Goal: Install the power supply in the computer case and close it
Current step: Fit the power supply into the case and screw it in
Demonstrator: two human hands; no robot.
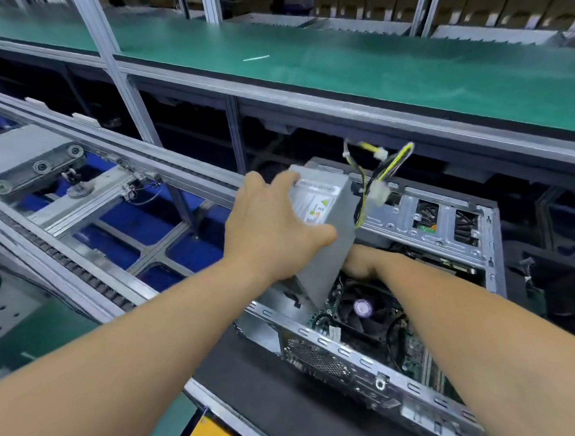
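Note:
A grey power supply (326,236) with a white label is tilted steeply over the open computer case (320,342), its lower end down inside the case's left corner. My left hand (273,225) grips its top and labelled side, thumb on the grey face. My right hand (362,264) reaches inside the case and holds the supply's lower right edge; its fingers are partly hidden behind the box. Yellow and black cables with white connectors (377,178) stick up from the supply's far end. The CPU fan (364,308) lies just below my right hand.
The case rests on a black mat (252,382) at the bench edge. A conveyor line with metal rails and blue panels (117,223) runs on the left. A green-topped shelf (339,69) spans the back. The case's drive cage (442,219) sits at the far right.

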